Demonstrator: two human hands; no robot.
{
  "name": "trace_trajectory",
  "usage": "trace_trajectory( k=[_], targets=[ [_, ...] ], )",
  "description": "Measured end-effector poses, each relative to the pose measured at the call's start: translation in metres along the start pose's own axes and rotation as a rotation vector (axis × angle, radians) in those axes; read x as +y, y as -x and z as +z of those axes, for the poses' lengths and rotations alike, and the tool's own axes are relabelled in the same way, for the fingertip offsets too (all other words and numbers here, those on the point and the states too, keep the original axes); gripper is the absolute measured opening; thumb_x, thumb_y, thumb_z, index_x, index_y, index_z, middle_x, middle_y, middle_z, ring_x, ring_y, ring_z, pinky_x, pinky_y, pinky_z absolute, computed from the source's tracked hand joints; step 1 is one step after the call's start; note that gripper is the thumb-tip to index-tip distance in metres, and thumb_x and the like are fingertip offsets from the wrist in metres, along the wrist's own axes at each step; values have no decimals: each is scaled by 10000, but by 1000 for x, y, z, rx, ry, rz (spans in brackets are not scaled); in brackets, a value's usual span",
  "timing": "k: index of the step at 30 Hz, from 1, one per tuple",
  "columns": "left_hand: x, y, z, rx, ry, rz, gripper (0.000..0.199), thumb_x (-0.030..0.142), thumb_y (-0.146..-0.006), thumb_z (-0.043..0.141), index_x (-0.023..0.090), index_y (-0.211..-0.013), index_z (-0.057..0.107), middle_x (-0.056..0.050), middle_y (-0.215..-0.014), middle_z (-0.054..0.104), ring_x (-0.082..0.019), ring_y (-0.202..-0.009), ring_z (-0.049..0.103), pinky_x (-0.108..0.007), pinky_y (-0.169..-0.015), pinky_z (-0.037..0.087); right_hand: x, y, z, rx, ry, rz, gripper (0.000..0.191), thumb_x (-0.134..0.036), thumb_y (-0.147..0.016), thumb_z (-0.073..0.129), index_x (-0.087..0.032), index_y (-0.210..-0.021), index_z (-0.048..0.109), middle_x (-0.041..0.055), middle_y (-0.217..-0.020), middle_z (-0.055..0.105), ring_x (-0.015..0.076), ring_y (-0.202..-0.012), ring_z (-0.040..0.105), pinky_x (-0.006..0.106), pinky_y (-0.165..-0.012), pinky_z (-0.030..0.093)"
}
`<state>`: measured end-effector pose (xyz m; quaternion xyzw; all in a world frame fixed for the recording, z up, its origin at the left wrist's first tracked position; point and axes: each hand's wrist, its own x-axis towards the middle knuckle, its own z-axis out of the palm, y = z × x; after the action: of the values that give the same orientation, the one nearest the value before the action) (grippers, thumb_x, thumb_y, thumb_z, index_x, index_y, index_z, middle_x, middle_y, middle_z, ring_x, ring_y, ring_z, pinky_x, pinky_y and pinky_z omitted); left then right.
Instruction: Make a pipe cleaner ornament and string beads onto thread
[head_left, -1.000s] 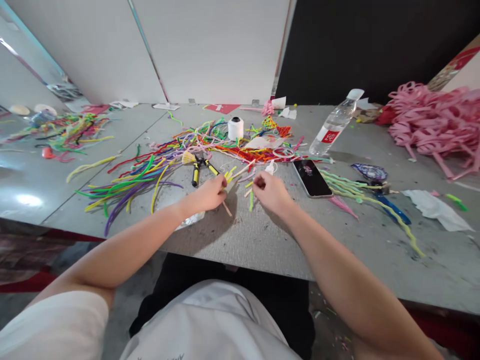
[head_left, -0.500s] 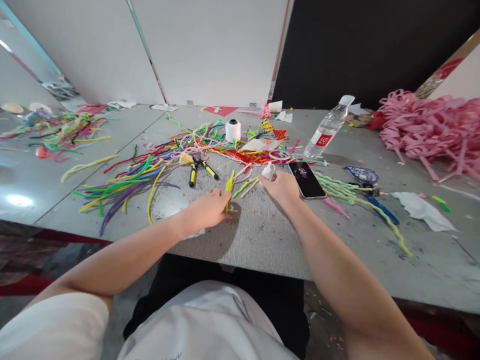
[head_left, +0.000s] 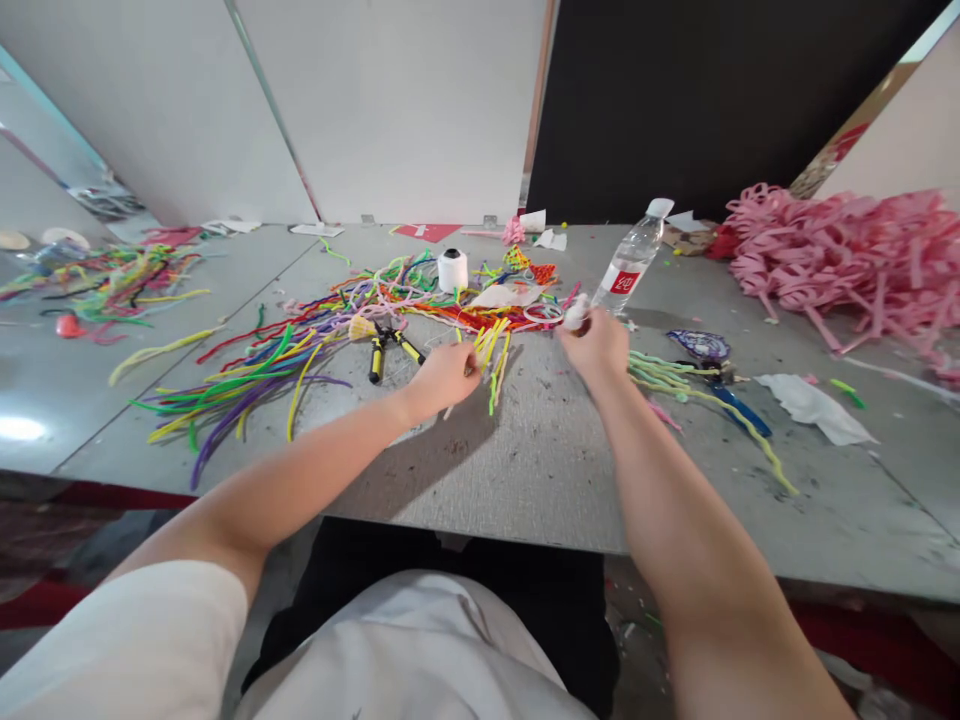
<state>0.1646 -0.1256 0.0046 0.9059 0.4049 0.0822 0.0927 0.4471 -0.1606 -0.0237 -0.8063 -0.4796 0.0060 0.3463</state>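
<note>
My left hand (head_left: 448, 376) is closed, its fingertips pinching a small bunch of yellow and green pipe cleaners (head_left: 493, 350) that fan out to the right just above the table. My right hand (head_left: 598, 345) grips a small white bottle (head_left: 577, 313), mostly covered by the fingers, close to the foot of a clear water bottle (head_left: 631, 262). Left of my left hand lie black-and-yellow pliers (head_left: 390, 352) beside a pale yellow tuft (head_left: 362, 328). Behind both hands spreads a heap of many-coloured pipe cleaners (head_left: 390, 288), with a white thread spool (head_left: 452, 270) standing among them.
Pale green pipe cleaners (head_left: 664, 370) lie right of my right wrist, near a blue strap (head_left: 741, 408) and a crumpled tissue (head_left: 814, 408). A large pile of pink ribbon (head_left: 847, 260) fills the far right. Another tangle of coloured stems (head_left: 135, 275) lies far left. Panels stand behind the table.
My left hand has lifted the pipe cleaners, which now tilt to the right. My right hand has moved right and away from me with the white bottle; the phone is now hidden behind it.
</note>
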Motion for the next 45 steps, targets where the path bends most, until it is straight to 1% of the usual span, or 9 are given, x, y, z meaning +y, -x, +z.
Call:
trace_trajectory(
  k=[3, 6, 10, 14, 19, 30, 38, 41, 45],
  targets=[
    [9, -16, 15, 9, -48, -55, 602, 638, -996, 661, 124, -1305, 699, -315, -1505, 596, -508, -1423, 558, -647, -1147, 464, 43, -23, -27, 168, 147, 193, 372, -335, -900, 791, -122, -1203, 760, 262, -1228, 773, 387, -1154, 717, 463, -992, 530],
    [13, -21, 24, -38, -91, -94, 912, 780, -866, 750, 105, -1467, 631, -384, -1609, 476, -634, -1451, 485, -746, -1131, 434, 84, -37, -41, 229, 214, 421, 415, -316, -867, 829, -133, -1236, 779, 272, -1267, 763, 402, -1190, 713, 484, -984, 541],
    [8, -28, 25, -80, -118, -36, 452, 439, -1048, 658, 101, -1343, 707, -278, -1342, 698, -424, -1304, 679, -561, -1151, 510, 111, -41, -40, 190, 203, 495, 432, -270, -847, 843, -109, -1244, 785, 286, -1202, 774, 406, -1168, 728, 497, -963, 549],
    [-5, -48, 26, -55, -158, -47, 431, 404, -1046, 724, 156, -1396, 677, -148, -1379, 708, -279, -1211, 724, -484, -1027, 638, 112, -41, -31, 160, 170, 513, 454, -309, -818, 886, -95, -1207, 791, 304, -1205, 772, 425, -1186, 730, 519, -989, 546],
    [-32, -93, 26, -1, -256, -55, 447, 409, -1042, 733, 173, -1415, 669, -138, -1421, 692, -280, -1231, 716, -497, -1025, 644, 104, -40, -22, 233, 147, 572, 777, -363, -773, 958, -102, -1433, 641, 350, -1359, 692, 463, -1316, 671, 554, -1032, 532],
    [-82, -169, 4, 20, -373, -4, 451, 415, -1048, 723, 174, -1424, 662, -135, -1424, 692, -277, -1219, 719, -506, -1021, 648, 101, -43, -15, 326, 122, 626, 1063, -447, -733, 981, -192, -1581, 392, 302, -1592, 529, 469, -1507, 501, 620, -1175, 477],
    [-101, -149, -11, 53, -332, 72, 247, 205, -1036, 624, 83, -1164, 797, -262, -1471, 644, -408, -1483, 502, -569, -1204, 434, 85, -39, -21, 455, 120, 576, 1183, -442, -747, 973, -140, -1650, 271, 341, -1667, 408, 497, -1548, 389, 643, -1246, 356],
    [-98, -132, -22, 48, -287, 118, 241, 226, -1007, 652, 87, -1089, 831, -255, -1407, 683, -426, -1409, 565, -550, -1145, 468, 75, -34, -26, 515, 132, 481, 1151, -439, -777, 950, -132, -1651, 266, 325, -1689, 384, 494, -1574, 350, 655, -1268, 306],
    [-85, -84, -33, 76, -183, 204, 358, 173, -1075, 490, 109, -1180, 827, -192, -1253, 788, -326, -1234, 705, -463, -1080, 516, 63, -24, -32, 584, 136, 339, 973, -457, -873, 841, -104, -1625, 335, 335, -1682, 374, 517, -1571, 328, 701, -1250, 294]
  ],
)
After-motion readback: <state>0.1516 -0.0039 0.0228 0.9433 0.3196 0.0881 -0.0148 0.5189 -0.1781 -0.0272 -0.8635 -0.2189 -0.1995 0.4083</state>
